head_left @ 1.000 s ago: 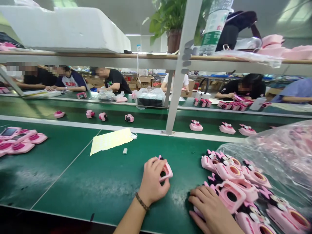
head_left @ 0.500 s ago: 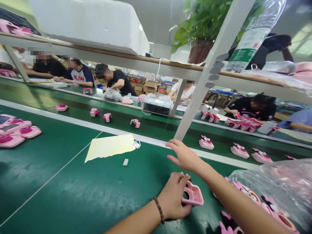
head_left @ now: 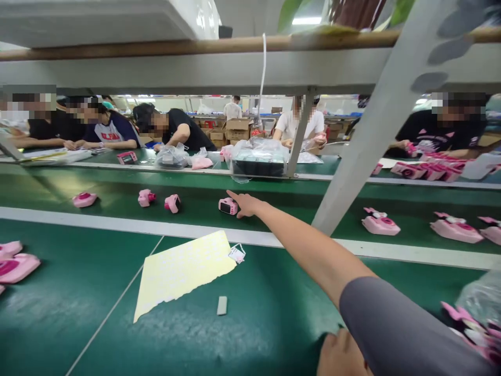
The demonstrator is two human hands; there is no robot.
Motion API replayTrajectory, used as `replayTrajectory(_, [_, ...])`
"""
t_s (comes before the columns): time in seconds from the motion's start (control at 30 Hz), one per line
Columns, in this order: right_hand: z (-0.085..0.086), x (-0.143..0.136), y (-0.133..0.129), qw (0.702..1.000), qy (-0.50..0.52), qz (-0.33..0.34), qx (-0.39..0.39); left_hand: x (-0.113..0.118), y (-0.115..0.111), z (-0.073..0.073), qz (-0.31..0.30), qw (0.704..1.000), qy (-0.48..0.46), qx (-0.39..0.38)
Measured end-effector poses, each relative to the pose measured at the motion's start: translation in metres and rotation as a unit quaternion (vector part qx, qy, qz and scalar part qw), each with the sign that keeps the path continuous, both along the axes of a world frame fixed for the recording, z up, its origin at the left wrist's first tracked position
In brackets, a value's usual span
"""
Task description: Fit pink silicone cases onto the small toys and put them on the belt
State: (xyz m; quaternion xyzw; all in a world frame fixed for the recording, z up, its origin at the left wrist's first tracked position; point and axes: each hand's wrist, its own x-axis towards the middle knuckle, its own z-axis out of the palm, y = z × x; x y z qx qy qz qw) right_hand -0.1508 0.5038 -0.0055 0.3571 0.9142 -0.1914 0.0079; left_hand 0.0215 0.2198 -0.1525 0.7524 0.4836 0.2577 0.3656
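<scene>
My right hand (head_left: 248, 203) is stretched out over the belt at a pink toy camera (head_left: 227, 206) with a dark screen. Its index finger extends over the camera's top right and the thumb is by its right side; the fingers are apart, not closed round it. At the bottom edge, partly behind my right sleeve, my left hand (head_left: 340, 355) shows only curled fingers. The pink camera shell that it held half a second ago is hidden from view now.
More pink cameras lie on the green belt (head_left: 195, 188), left and right. A yellow paper sheet (head_left: 188, 269) and a small pale block (head_left: 222, 305) lie on the near table. A slanted white post (head_left: 364, 125) rises beside my right arm. Several people sit across the belt.
My right hand has moved forward and left, from above the near table to the pink camera on the belt. My view has shifted, leaving my left hand low at the bottom edge.
</scene>
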Motion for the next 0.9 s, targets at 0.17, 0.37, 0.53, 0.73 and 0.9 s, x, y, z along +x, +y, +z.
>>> replayTrajectory(0.17, [-0.016,-0.018,0.016,0.999,0.016,0.022,-0.019,0.002,0.005,0.004,-0.022,0.999,-0.034,-0.026])
replayTrajectory(0.37, [-0.016,-0.003,-0.011,0.998,0.062,-0.012,-0.025,-0.003,-0.002,0.016,0.031,0.995,-0.006,-0.098])
replayTrajectory(0.53, [0.01,0.057,-0.057,0.99,0.142,-0.016,-0.021,-0.021,-0.017,0.035,0.036,0.997,0.015,-0.063])
replayTrajectory(0.73, [0.053,0.21,-0.161,0.951,0.256,0.011,-0.174,-0.045,-0.027,0.075,0.006,0.996,-0.087,0.03])
replayTrajectory(0.9, [0.045,0.317,-0.282,0.883,0.285,-0.074,-0.366,-0.073,-0.033,0.103,-0.069,0.992,-0.104,0.013])
